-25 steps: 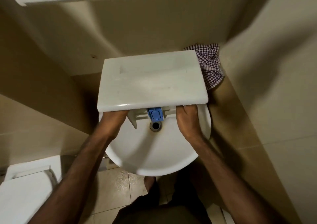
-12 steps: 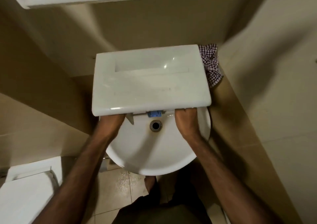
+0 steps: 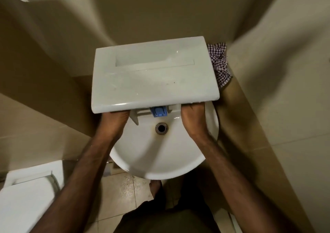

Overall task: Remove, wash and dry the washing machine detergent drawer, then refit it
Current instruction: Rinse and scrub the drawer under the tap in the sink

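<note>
1. Low on the left stands a white toilet (image 3: pixel 25 197), close to the wall, with beige floor tiles (image 3: pixel 114 209) beside it.
2. The person's left hand (image 3: pixel 114 122) reaches up from below and grips the detergent drawer (image 3: pixel 153 75) at its near left corner; the fingers curl under the edge and are hidden there.
3. The drawer is held over the back half of the round white sink (image 3: pixel 160 161), its broad white front panel facing up and tilted slightly, higher at the far right corner. A long shallow handle recess runs across the far part of the panel.
4. Below the near edge of the panel, between the two hands, a blue plastic piece (image 3: pixel 159 111) pokes out from the drawer's underside, with white ribs on either side of it.
5. Just beneath that, the dark drain hole (image 3: pixel 161 127) sits in the middle of the sink.
6. The right hand (image 3: pixel 194 120) grips the near right corner of the drawer in the same way, fingers tucked under and out of sight.
7. Behind the drawer's far right corner, a purple-and-white checked cloth (image 3: pixel 219 63) lies bunched against the wall.
</note>
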Demonstrator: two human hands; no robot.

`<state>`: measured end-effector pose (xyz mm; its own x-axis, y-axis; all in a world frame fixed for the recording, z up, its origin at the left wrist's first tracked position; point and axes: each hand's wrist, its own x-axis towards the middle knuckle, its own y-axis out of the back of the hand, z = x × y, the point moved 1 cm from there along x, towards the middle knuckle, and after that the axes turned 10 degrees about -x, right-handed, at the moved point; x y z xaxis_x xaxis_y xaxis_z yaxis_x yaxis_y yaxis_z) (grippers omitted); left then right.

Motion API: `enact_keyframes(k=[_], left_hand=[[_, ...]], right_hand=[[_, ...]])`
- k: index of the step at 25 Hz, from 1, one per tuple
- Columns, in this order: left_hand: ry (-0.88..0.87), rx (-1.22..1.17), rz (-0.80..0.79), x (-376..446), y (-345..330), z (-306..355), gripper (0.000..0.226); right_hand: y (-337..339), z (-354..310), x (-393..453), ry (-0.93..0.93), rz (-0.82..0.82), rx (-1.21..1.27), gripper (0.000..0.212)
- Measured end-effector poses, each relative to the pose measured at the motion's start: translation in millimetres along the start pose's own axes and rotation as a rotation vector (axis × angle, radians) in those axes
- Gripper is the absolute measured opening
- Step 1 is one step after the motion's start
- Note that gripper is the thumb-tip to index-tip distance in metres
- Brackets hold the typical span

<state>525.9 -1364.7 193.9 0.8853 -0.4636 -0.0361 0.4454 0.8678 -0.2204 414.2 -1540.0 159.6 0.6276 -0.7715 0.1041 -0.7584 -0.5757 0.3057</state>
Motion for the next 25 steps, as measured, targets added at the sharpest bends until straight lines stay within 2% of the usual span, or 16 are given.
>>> enact_keyframes(k=[2, 4, 5, 7, 10, 11, 13, 16, 18, 20, 23, 24, 25], left_hand=[[0.080, 0.087, 0.046, -12, 2, -25, 0.025], [0.194, 0.086, 0.022, -24, 3, -49, 0.027], [0.196, 0.082, 0.008, -26, 2, -53, 0.028], [0.125, 0.071, 0.005, -18, -1, -43, 0.033], [-0.043, 0.012, 0.014, -1, -1, -7, 0.022], [-0.083, 0.014, 0.002, 0, -1, 2, 0.025], [-0.064, 0.073, -0.006, -4, 0, -6, 0.018], [0.089, 0.145, -0.020, -21, 0, -43, 0.030], [0.110, 0.160, -0.055, -25, 1, -50, 0.030], [0.065, 0.143, -0.050, -19, 3, -46, 0.031], [0.003, 0.118, -0.041, -18, 1, -27, 0.023], [0.008, 0.080, -0.056, -17, 4, -31, 0.023], [0.053, 0.097, -0.034, -15, 9, -39, 0.024]], right_hand=[[-8, 22, -23, -0.140, -0.038, -0.044, 0.038], [-12, 44, -43, -0.274, -0.083, -0.044, 0.035], [-12, 45, -46, -0.301, -0.098, -0.047, 0.035], [-7, 33, -31, -0.259, -0.081, -0.043, 0.037], [4, -1, -2, 0.010, 0.031, 0.003, 0.042], [5, -3, 2, 0.049, 0.051, -0.043, 0.040], [1, 12, -2, -0.020, 0.014, -0.138, 0.037], [-9, 47, -40, -0.233, -0.096, -0.072, 0.040], [-9, 55, -49, -0.283, -0.140, -0.092, 0.040], [-3, 49, -30, -0.267, -0.090, -0.097, 0.036], [7, 21, -10, -0.009, -0.008, -0.041, 0.042], [4, 23, -9, 0.027, 0.000, -0.030, 0.044], [0, 30, -14, -0.021, -0.011, -0.042, 0.043]])
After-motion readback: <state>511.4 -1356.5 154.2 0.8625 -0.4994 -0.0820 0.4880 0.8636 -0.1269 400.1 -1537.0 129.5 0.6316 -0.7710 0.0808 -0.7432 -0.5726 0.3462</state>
